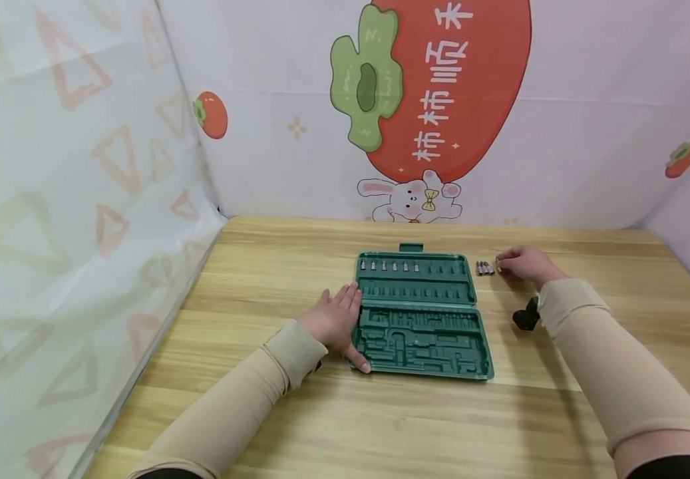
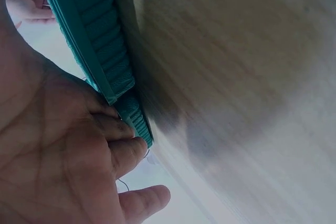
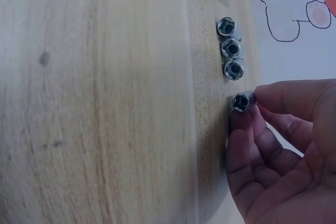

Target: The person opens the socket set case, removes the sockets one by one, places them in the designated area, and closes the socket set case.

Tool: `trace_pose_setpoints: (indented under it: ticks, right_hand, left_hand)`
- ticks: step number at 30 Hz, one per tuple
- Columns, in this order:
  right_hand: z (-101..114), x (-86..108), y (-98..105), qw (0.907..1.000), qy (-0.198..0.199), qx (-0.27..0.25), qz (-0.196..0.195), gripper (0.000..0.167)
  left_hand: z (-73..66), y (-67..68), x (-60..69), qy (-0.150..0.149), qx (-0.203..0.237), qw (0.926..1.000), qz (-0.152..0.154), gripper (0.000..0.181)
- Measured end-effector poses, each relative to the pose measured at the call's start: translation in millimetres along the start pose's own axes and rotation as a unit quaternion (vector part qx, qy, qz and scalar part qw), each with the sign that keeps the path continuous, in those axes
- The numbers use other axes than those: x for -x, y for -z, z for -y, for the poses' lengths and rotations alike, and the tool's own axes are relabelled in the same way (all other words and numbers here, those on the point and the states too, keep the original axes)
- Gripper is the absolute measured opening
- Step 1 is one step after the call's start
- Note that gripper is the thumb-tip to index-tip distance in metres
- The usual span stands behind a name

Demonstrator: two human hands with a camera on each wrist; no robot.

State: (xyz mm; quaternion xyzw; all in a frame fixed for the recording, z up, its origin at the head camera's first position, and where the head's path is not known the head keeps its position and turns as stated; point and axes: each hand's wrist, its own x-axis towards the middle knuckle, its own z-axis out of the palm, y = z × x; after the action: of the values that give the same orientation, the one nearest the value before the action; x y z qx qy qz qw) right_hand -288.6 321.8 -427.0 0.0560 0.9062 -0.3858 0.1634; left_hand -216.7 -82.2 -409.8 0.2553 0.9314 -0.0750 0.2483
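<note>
A green plastic tool case (image 1: 428, 374) lies open flat on the table, with several small metal sockets (image 1: 384, 265) standing in the top row of its far half. My left hand (image 1: 334, 322) rests along the case's left edge with its fingers extended; in the left wrist view the fingers (image 2: 128, 156) touch the green side wall. To the right of the case, my right hand (image 1: 527, 264) pinches a metal socket (image 3: 241, 101) between thumb and fingers, close to the tabletop. Three more sockets (image 3: 232, 49) lie side by side just left of it, their hollow ends showing.
The wooden table (image 1: 416, 432) ends at a printed backdrop cloth (image 1: 285, 166) behind the case. White patterned cloth (image 1: 93, 219) hangs along the left side. A black device (image 1: 526, 317) sits at the right wrist. The near half of the case has shaped hollows.
</note>
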Motion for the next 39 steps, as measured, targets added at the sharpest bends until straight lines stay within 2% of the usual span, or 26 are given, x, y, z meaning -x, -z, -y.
trace_pose_setpoints:
  ticks: [26, 39]
  right_hand:
    - [8.8, -1.2, -4.4, 0.9976, 0.015, 0.063, -0.026, 0.042]
    - [4.3, 0.4, -5.7, 0.9978, 0.006, 0.060, -0.025, 0.047]
  left_hand:
    - [1.7, 2.2, 1.4, 0.001, 0.000, 1.0000, -0.007, 0.145]
    - [0.5, -1.9, 0.4, 0.002, -0.008, 0.9999, -0.008, 0.145]
